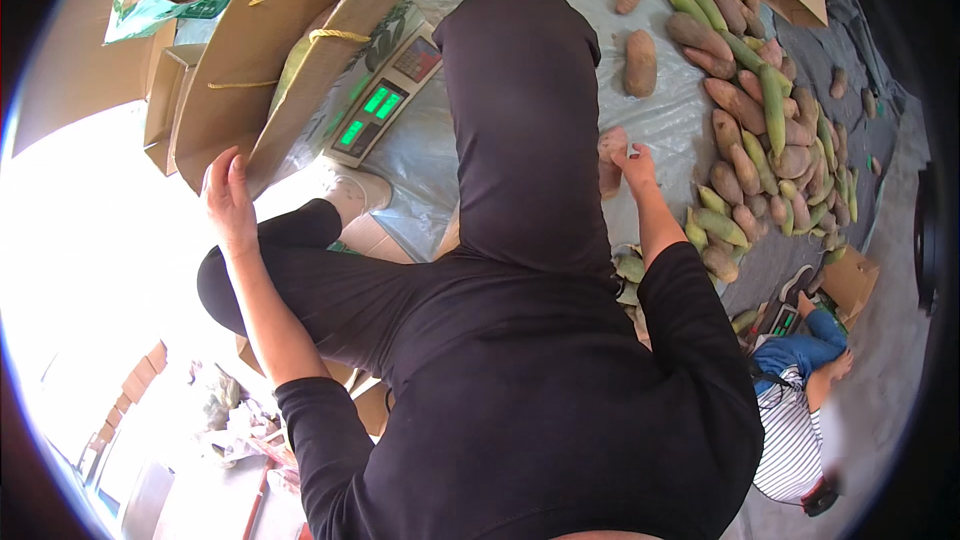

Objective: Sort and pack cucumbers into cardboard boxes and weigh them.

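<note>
Toward the right edge of the sheet (668,120), between our raised leg (525,120) and the pile (770,150), we have a pink root (610,175) with our right hand (638,165) at its side, though we cannot fairly tell whether the fingers pinch it or merely rest there. Our left hand (230,205), empty with fingers parted, sits just beside the lower corner of the box (235,70), perhaps to steady it. Rope-handled and open-topped, that box holds something green (292,70) and stands by the scale (378,100), whose lit display faces us, presumably for easy reading.
</note>
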### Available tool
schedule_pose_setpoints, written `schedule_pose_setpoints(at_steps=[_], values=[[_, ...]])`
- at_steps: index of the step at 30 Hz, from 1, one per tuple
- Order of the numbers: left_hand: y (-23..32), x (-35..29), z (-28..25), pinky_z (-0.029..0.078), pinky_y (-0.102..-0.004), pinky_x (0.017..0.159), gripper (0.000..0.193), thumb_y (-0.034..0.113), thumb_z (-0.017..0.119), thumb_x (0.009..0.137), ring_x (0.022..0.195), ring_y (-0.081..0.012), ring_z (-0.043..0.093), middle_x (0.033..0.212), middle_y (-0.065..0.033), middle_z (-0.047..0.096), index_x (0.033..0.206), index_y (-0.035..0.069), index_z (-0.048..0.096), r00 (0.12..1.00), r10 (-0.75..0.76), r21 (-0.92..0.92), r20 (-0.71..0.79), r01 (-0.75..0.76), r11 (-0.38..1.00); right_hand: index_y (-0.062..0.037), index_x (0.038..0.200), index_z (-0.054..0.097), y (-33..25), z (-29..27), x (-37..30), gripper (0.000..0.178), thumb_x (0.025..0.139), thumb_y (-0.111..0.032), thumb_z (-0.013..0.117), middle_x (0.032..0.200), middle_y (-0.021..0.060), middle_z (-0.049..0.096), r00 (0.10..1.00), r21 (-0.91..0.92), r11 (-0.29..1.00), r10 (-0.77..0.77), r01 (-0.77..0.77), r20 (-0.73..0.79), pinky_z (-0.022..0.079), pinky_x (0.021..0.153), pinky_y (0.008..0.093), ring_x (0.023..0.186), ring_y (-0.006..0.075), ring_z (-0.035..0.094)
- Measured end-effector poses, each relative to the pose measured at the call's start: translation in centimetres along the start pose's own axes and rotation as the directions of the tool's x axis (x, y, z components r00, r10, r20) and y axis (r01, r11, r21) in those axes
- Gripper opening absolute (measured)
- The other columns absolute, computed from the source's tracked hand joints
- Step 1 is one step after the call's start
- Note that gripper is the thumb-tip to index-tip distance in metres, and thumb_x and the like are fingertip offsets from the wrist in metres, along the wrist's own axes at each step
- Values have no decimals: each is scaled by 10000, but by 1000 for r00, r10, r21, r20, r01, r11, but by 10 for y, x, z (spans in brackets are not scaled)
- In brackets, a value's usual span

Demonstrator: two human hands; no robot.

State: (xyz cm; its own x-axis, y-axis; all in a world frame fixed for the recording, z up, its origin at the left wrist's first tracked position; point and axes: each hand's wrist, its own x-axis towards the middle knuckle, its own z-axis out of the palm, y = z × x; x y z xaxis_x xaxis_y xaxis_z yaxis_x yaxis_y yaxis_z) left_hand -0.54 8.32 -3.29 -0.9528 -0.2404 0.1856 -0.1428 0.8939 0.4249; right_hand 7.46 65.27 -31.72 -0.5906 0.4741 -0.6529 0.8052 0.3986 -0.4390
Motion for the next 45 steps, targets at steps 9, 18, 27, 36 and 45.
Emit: schedule_pose_setpoints(at_steps=[9, 18, 27, 36, 45], values=[[0, 1, 1, 461, -313, 759, 245, 254, 525, 907, 844, -228, 595, 921, -94, 623, 998, 50, 624, 999, -45, 31, 26, 44, 999, 3, 1231, 463, -14, 13, 12, 773, 592, -286, 788, 1127, 220, 562, 998, -69, 995, -66, 66, -1, 450, 880, 362, 1036, 316, 561], [2, 3, 0, 457, -323, 775, 259, 269, 523, 905, 874, -247, 593, 925, -98, 622, 998, 50, 624, 999, -34, 45, 32, 33, 998, 29, 1169, 509, -12, 24, 18, 743, 577, -308, 805, 1095, 218, 582, 996, -111, 990, -88, 85, -21, 460, 855, 363, 1014, 318, 574], [7, -3, -15, 457, -326, 761, 234, 238, 526, 896, 864, -258, 590, 918, -102, 620, 987, 45, 622, 999, -39, 71, 15, 38, 997, 47, 1165, 485, -4, 53, 31, 709, 592, -259, 770, 1063, 223, 587, 988, 36, 998, -55, 50, 144, 471, 831, 362, 983, 315, 586], [9, -3, -20, 459, -328, 747, 218, 217, 539, 884, 846, -259, 596, 900, -110, 623, 976, 38, 620, 1000, -22, 76, 1, 22, 997, 68, 1129, 487, 15, 81, 55, 705, 579, -297, 735, 1077, 256, 582, 972, 96, 994, -67, 46, 227, 462, 846, 385, 1022, 356, 573], [17, 15, 11, 455, -309, 754, 210, 193, 526, 897, 846, -229, 597, 894, -98, 621, 992, 28, 613, 996, 52, -30, 72, -50, 998, 71, 1089, 505, 30, 27, 41, 589, 744, -393, 619, 1051, 292, 575, 990, -200, 969, -136, 143, 45, 442, 863, 432, 1028, 419, 540]])
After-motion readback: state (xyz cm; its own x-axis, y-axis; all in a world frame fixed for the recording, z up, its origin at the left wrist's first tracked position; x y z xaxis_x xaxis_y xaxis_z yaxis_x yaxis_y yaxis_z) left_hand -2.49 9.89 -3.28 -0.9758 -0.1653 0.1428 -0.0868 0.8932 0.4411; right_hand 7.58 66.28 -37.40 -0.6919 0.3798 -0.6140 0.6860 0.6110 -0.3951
